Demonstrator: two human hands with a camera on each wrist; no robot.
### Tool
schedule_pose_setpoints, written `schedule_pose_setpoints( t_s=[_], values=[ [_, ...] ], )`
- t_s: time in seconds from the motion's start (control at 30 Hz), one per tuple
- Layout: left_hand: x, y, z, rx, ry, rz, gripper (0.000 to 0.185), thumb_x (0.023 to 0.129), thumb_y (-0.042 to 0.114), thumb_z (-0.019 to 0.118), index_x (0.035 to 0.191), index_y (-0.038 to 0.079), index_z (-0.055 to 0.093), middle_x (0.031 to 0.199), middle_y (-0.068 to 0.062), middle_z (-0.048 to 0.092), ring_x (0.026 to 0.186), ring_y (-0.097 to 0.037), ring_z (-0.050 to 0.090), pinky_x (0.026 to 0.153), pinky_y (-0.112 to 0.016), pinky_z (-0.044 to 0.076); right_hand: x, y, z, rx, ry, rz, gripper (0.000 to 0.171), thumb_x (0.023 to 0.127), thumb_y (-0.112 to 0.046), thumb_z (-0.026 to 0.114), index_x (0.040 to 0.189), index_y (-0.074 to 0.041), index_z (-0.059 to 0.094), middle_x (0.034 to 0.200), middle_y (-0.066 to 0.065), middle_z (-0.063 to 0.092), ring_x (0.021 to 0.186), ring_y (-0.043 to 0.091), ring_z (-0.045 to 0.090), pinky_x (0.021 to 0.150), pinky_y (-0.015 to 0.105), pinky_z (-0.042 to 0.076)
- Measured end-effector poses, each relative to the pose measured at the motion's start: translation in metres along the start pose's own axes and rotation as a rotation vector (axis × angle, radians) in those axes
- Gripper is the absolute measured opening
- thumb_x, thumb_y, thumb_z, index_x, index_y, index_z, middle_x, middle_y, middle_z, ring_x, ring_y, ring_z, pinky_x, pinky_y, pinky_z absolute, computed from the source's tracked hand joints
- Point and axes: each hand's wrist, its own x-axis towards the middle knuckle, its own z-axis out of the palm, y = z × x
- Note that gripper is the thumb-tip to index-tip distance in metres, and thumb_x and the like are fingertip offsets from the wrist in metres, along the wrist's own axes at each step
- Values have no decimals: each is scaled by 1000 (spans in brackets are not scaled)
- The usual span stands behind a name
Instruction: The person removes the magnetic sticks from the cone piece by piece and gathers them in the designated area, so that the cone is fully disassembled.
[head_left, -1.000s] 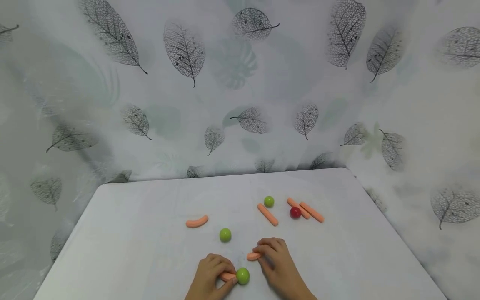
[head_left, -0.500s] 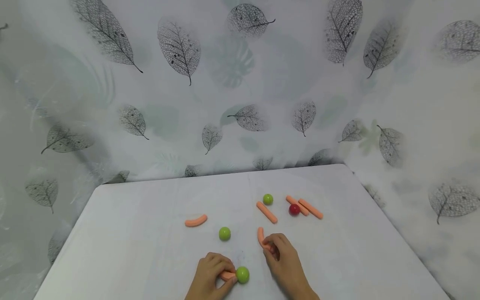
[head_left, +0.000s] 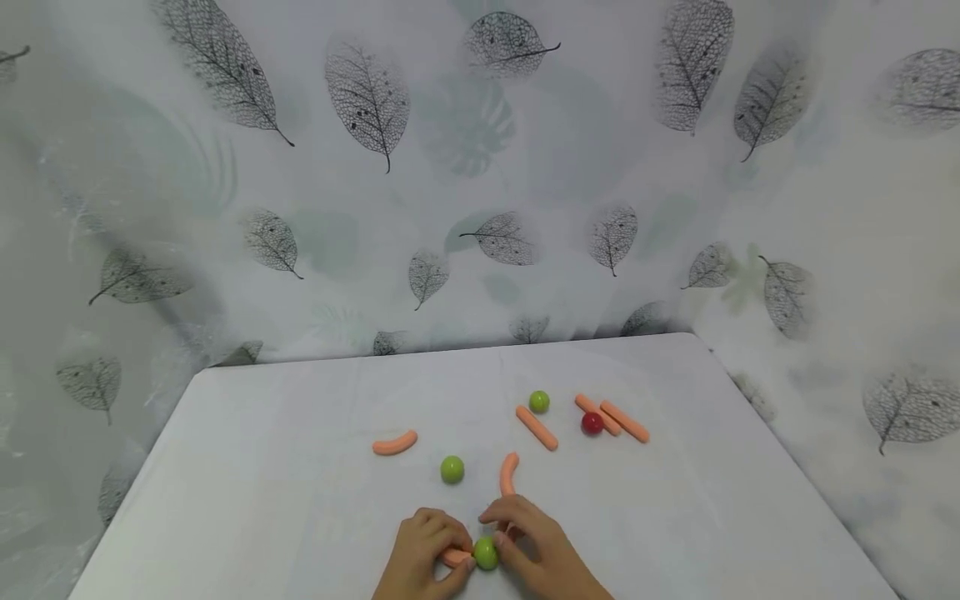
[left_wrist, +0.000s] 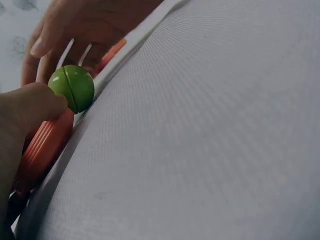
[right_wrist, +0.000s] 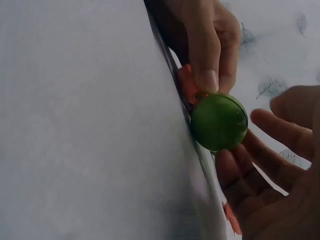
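In the head view my left hand grips a short orange toy rod low on the white table. A glossy green ball sits at that rod's end, right by the thumb; a seam crosses the green ball in the left wrist view. My right hand is on the ball's other side, its fingers loosely spread. In the right wrist view, fingertips of the right hand lie right at the green ball. A curved orange rod lies just beyond the right hand, its near end hidden by the fingers.
Farther up the white table lie another green ball, a curved orange rod, a straight rod and a third green ball. A red ball rests by two straight rods. Leaf-patterned cloth hangs behind.
My right hand turned the curved rod to point away, let it go beyond the fingers, and came left to the green ball. The left hand has kept its grip and place.
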Motion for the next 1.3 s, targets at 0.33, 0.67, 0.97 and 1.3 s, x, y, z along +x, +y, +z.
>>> schedule_pose_setpoints(
  t_s=[0.33,0.67,0.97,1.3],
  values=[
    [-1,-1,-2,-1,-7,4,13,85,32,85,88,29,73,98,18,70,94,-4,57,75,-24,43,-1,0,3,-5,-236,59,36,101,-25,69,135,-31,61,131,-15,64,118,4,54,103,26,49],
    [-1,0,-3,54,37,-9,12,87,32,84,90,31,73,99,19,70,95,-5,57,75,-26,44,-1,3,1,-43,-136,-32,36,96,-16,75,129,-26,64,126,-13,67,112,4,58,96,25,52],
    [2,2,-11,163,143,-141,25,78,24,89,95,33,72,111,13,67,108,-12,51,90,-32,43,4,-1,-15,-157,114,15,45,89,-6,81,128,-21,65,129,-11,63,114,5,61,91,23,57],
    [3,6,-15,203,160,-215,28,76,17,91,94,30,73,117,3,67,116,-20,49,98,-28,40,0,11,-34,-141,325,126,53,80,14,79,125,-13,67,126,-6,60,113,4,60,91,20,58]
  ],
)
